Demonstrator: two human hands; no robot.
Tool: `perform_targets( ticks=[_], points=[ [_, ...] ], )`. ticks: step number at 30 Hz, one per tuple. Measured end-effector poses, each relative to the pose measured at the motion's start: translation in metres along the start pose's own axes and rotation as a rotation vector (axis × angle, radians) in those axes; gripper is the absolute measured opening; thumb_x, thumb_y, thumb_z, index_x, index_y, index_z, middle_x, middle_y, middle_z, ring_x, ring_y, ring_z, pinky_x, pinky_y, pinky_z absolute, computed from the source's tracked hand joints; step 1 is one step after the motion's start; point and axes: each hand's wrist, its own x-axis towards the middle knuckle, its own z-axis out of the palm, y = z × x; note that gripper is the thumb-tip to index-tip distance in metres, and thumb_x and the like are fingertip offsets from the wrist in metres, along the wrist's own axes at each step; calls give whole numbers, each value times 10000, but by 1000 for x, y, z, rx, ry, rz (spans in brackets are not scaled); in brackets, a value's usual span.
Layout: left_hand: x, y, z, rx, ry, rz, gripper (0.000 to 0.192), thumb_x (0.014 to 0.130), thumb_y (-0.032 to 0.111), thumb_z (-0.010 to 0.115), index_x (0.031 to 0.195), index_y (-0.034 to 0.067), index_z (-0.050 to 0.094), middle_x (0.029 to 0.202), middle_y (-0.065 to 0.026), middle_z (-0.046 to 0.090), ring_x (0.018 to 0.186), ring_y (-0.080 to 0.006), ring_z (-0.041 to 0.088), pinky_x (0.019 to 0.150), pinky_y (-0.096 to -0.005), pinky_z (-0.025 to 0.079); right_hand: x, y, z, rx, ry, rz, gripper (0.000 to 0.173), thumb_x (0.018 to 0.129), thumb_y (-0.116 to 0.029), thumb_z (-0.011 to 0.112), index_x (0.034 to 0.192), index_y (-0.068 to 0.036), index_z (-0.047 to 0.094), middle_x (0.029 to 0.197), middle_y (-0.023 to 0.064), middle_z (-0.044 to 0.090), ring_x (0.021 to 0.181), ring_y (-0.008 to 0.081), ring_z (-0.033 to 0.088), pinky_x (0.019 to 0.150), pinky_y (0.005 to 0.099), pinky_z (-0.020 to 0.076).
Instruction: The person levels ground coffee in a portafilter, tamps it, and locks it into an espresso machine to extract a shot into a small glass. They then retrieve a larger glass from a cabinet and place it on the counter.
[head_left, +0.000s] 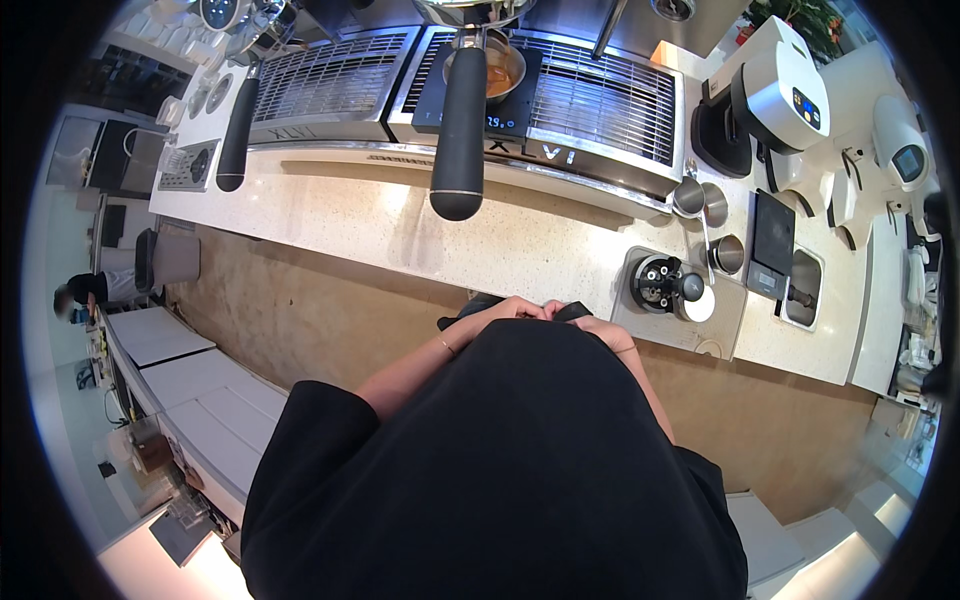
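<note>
My left hand (519, 308) and my right hand (592, 325) meet in front of my waist, by the counter's front edge. Black fabric (574, 310) shows at the fingers of my right hand, which pinches it. My shirt hides part of both hands; what my left fingers hold is not visible. Ahead, a portafilter with a black handle (459, 135) is locked in the espresso machine's group head. Beneath it, a metal cup (510, 71) with brown coffee stands on a black digital scale (517, 126), its display lit.
A second portafilter handle (238, 142) juts out at left. The counter (360, 210) holds a puck-prep tool (660, 283) on a mat, metal cups (726, 253), another scale (772, 232) and a sunken steel bin (806, 266). Grinders (780, 90) stand at right. A person (97, 289) is far left.
</note>
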Motion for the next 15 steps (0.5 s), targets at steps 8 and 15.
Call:
perform_targets(
  ticks=[8, 15],
  points=[
    [-1, 3, 3, 18, 23, 1, 183, 899, 105, 585, 1030, 13, 672, 919, 24, 641, 829, -32, 542, 765, -206, 447, -3, -16, 31, 4, 21, -38, 452, 753, -123, 789, 1064, -59, 466, 981, 36, 563, 946, 112, 562, 806, 228, 445],
    [1, -3, 2, 8, 35, 23, 150, 884, 94, 593, 979, 10, 674, 895, 30, 635, 818, -26, 528, 752, -204, 442, -4, -18, 36, 16, 37, -49, 390, 768, -105, 760, 1023, -55, 470, 962, 44, 556, 937, 119, 557, 806, 235, 443]
  ],
)
